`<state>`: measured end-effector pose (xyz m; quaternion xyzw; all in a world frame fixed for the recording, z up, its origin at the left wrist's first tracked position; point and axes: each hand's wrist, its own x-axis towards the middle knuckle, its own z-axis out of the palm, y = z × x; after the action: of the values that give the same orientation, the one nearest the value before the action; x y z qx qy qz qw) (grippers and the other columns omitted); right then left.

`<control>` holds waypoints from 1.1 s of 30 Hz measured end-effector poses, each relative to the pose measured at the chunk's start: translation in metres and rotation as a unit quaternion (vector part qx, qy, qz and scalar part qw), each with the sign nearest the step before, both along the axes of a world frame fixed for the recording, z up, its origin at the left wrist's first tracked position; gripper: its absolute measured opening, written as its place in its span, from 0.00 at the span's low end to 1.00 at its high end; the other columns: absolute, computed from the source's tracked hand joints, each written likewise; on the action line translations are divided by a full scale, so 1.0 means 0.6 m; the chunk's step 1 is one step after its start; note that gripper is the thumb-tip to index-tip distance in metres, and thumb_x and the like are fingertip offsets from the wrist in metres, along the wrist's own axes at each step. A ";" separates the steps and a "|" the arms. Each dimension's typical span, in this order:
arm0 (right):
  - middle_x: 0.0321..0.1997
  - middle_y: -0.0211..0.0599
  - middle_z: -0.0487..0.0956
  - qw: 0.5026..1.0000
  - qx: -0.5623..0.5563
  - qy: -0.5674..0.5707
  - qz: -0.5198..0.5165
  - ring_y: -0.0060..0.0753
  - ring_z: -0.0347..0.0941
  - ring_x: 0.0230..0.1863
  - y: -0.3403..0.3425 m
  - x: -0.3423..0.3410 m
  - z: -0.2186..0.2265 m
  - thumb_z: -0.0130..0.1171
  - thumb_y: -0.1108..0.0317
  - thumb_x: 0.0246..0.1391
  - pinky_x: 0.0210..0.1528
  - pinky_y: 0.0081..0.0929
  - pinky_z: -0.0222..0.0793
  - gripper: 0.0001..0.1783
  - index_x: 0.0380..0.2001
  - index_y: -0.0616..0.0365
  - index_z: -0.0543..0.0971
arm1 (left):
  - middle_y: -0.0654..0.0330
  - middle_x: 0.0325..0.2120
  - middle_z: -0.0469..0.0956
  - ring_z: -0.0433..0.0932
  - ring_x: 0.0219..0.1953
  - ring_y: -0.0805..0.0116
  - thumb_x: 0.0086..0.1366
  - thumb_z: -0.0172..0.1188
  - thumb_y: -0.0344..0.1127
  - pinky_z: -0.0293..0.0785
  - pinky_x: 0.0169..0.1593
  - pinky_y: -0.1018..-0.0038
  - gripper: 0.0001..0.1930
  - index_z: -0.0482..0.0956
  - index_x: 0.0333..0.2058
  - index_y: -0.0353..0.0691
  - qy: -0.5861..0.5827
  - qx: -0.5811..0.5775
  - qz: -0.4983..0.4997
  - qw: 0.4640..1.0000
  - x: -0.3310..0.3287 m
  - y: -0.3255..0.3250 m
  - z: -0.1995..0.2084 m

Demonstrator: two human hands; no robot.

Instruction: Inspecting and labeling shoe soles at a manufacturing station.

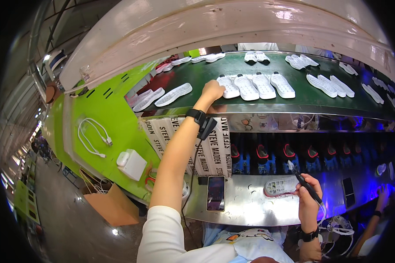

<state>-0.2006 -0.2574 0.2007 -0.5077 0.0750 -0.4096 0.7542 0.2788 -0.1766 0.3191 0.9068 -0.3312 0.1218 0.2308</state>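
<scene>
My left hand (213, 90) reaches over the near edge of the green belt (193, 95). Its fingers are closed at the side of a white shoe sole (229, 87), the leftmost in a row of several; the fingertips are partly hidden. At the lower right, my right hand (310, 193) grips a black pen-shaped tool (309, 187) with a cable trailing from its lower end. The tool's metal tip points up and to the left. Beside that hand, a sole (280, 186) with a gridded hollow side up lies on the metal worktop (245, 204).
More white soles (329, 85) lie along the belt. A phone (216, 193) rests on the worktop, near a printed box (213, 153). On the green surface at left are a white cable (90, 136) and a white box (132, 165). Another person's hand (383, 196) shows at far right.
</scene>
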 end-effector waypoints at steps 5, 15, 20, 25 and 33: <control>0.43 0.46 0.77 0.995 0.048 0.084 -0.017 0.27 0.73 0.29 -0.021 -0.020 -0.019 0.51 0.83 0.48 0.33 0.21 0.69 0.15 0.42 0.65 0.73 | 0.59 0.29 0.74 0.73 0.21 0.72 0.58 0.55 0.27 0.69 0.21 0.76 0.22 0.61 0.50 0.31 0.233 -0.381 -0.160 0.880 -0.221 0.038 0.013; 0.39 0.37 0.80 0.964 -0.187 0.186 -0.013 0.22 0.76 0.35 0.041 0.064 -0.084 0.57 0.77 0.51 0.38 0.18 0.71 0.11 0.40 0.64 0.78 | 0.50 0.49 0.74 0.74 0.51 0.55 0.70 0.37 0.53 0.73 0.52 0.62 0.27 0.66 0.56 0.38 0.795 -0.460 -0.335 0.211 -0.516 0.131 -0.441; 0.40 0.35 0.81 0.944 -0.237 0.201 0.111 0.22 0.75 0.42 0.070 0.042 -0.124 0.59 0.74 0.52 0.45 0.20 0.71 0.11 0.40 0.63 0.79 | 0.51 0.49 0.74 0.74 0.51 0.57 0.70 0.37 0.52 0.70 0.55 0.64 0.27 0.68 0.55 0.36 0.776 -0.536 -0.159 0.292 -0.550 0.106 -0.451; 0.38 0.35 0.81 0.926 -0.289 0.177 0.164 0.23 0.76 0.39 0.074 0.042 -0.107 0.59 0.76 0.50 0.45 0.20 0.70 0.13 0.42 0.63 0.79 | 0.51 0.42 0.75 0.75 0.40 0.54 0.69 0.40 0.51 0.74 0.44 0.63 0.25 0.67 0.54 0.38 0.795 -0.563 -0.098 0.205 -0.540 0.094 -0.442; 0.36 0.38 0.83 0.856 -0.245 0.266 0.369 0.27 0.79 0.39 0.002 0.044 -0.066 0.61 0.74 0.43 0.45 0.22 0.72 0.14 0.38 0.58 0.83 | 0.46 0.42 0.77 0.80 0.39 0.56 0.69 0.45 0.50 0.78 0.43 0.65 0.27 0.68 0.53 0.31 0.838 -0.400 -0.157 0.336 -0.502 0.090 -0.403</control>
<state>-0.1743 -0.2561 0.1611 -0.7562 -0.0235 0.0444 0.6524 -0.0227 -0.1227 0.0775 0.2624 -0.0114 -0.6229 0.7369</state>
